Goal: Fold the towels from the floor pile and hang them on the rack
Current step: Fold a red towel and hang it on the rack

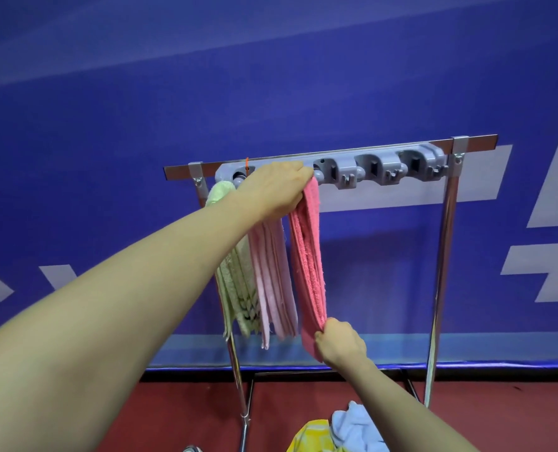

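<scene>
A metal rack stands against the blue wall, with a grey clip holder along its top bar. A green towel and a pale pink towel hang folded at the holder's left end. Beside them hangs a darker pink towel. My left hand grips its top at the holder. My right hand pinches its bottom end. On the floor at the bottom lie a light blue towel and a yellow towel.
The holder's three clips to the right of my left hand hold nothing. The floor is dark red. The rack's chrome legs and low crossbars stand just in front of the wall's base.
</scene>
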Motion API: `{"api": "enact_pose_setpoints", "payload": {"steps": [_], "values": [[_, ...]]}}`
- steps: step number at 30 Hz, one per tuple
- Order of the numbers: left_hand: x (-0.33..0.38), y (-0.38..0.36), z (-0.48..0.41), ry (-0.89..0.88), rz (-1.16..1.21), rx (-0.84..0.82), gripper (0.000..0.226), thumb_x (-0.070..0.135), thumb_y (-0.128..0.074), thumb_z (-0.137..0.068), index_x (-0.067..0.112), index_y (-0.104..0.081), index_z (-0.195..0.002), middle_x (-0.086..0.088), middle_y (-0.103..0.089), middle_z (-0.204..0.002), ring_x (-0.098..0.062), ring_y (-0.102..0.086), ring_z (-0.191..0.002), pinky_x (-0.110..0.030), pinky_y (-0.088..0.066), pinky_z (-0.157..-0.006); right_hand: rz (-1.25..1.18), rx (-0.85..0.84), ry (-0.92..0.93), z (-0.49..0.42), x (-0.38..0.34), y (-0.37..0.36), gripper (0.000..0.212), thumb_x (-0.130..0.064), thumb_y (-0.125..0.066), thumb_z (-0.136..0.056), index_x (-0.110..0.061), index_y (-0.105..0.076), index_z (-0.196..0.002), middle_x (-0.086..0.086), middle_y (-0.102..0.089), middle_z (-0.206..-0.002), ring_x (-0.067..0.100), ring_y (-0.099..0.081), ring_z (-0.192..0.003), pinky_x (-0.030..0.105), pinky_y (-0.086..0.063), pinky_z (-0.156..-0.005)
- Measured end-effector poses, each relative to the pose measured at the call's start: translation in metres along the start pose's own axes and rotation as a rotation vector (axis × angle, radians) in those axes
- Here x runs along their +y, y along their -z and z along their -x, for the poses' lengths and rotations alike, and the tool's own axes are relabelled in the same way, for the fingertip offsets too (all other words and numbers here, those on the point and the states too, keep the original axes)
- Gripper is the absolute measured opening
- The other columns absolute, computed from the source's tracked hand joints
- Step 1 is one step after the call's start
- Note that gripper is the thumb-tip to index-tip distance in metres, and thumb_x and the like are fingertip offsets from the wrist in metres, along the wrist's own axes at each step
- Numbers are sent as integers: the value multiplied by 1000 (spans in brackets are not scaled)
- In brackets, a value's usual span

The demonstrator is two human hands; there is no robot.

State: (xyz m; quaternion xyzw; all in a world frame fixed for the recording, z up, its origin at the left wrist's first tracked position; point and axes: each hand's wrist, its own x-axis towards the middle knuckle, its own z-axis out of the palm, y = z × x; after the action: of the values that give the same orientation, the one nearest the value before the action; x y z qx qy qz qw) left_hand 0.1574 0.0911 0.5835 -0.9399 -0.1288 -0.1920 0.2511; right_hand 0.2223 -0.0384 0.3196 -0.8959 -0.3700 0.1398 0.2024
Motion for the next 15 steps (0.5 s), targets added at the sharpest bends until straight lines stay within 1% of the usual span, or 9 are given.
{"api": "enact_pose_setpoints", "payload": {"steps": [3, 6, 9, 12, 14, 15], "values": [[-4, 3, -1, -18, 33, -57, 35, 17, -41, -97, 9, -55, -128, -13, -59, -120, -35, -56, -110, -47, -44, -91, 12, -5, -13, -2, 3, 0, 30, -30, -40, -97, -10, -56, -113, 12, -63, -119, 34, -61, -107, 33, -42, -77], [-5, 6, 1, -49, 49, -73, 36, 18, -42, -96, 10, -55, -129, -13, -59, -119, -35, -57, -109, -45, -44, -90, 1, -5, -20, -1, 4, 0, 31, -30, -40, -95, -10, -57, -112, 12, -64, -117, 34, -62, -105, 34, -45, -79], [-5, 7, 4, -49, 61, -93, 38, 21, -42, -96, 10, -54, -131, -13, -58, -118, -35, -57, -108, -43, -43, -86, 2, -20, -15, 0, 4, -3, 31, -30, -41, -96, -9, -56, -113, 13, -63, -119, 34, -62, -107, 34, -45, -79], [-2, 5, 13, -16, 86, -54, 50, 32, -42, -85, 12, -53, -130, -10, -57, -111, -34, -58, -103, -39, -42, -73, 3, -42, -18, 3, 5, -9, 30, -28, -41, -95, -9, -56, -112, 13, -63, -119, 35, -61, -108, 34, -43, -78], [3, 0, 19, 9, 86, -14, 57, 38, -49, -83, 16, -48, -136, -7, -55, -114, -30, -58, -104, -36, -41, -68, -13, -48, -19, 5, 6, -12, 30, -29, -41, -94, -10, -56, -111, 12, -63, -118, 35, -61, -106, 35, -44, -79], [5, -3, 22, 24, 68, -13, 62, 37, -55, -83, 17, -44, -141, -7, -53, -117, -30, -57, -105, -37, -42, -68, -21, -48, -19, 6, 6, -13, 30, -29, -41, -93, -10, -56, -111, 12, -64, -117, 35, -61, -105, 35, -45, -80]]}}
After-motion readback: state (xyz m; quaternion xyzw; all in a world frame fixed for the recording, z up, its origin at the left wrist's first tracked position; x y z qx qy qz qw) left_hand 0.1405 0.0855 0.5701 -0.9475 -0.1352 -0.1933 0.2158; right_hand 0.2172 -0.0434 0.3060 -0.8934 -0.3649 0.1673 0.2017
